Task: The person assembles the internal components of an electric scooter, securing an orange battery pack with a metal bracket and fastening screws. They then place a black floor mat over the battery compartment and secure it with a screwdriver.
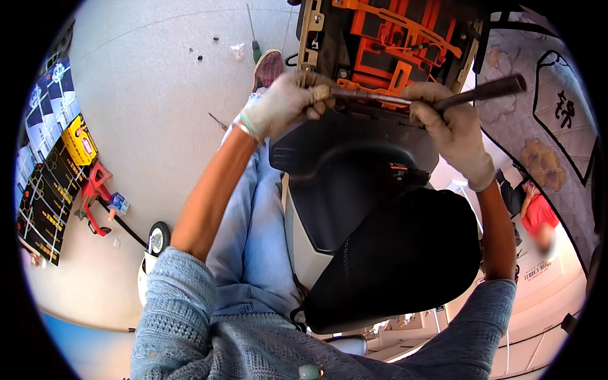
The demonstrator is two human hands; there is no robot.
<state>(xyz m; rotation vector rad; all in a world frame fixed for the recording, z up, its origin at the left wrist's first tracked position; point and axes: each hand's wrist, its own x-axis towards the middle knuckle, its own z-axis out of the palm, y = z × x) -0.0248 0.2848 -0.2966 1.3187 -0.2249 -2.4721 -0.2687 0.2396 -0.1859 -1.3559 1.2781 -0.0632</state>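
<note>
Printing first: a yellow box point(80, 140) at the far left carries lettering and a picture, black packages point(47, 199) below it show rows of small print, and across on the right a pale quilted cover point(562, 95) bears a bold dark character inside a black outline. Now the hands — both gloved, both on one long tool point(380, 97) stretched crosswise above the near edge of the orange-framed compartment point(399, 38). The left hand point(285, 104) pinches the shaft's end between thumb and curled fingers; the right hand point(453, 130) has its fingers closed around the tool near its dark handle, whose butt juts out to the right. Edges: a pale metal rail point(310, 38) borders the compartment's left side, and a black moulded panel point(354, 171) sits just below the hands, the black seat point(399, 259) nearer still. Widest room lies left, over the grey floor point(152, 76) — there a green-handled screwdriver point(256, 50) lies by the checked shoe point(269, 68).
</note>
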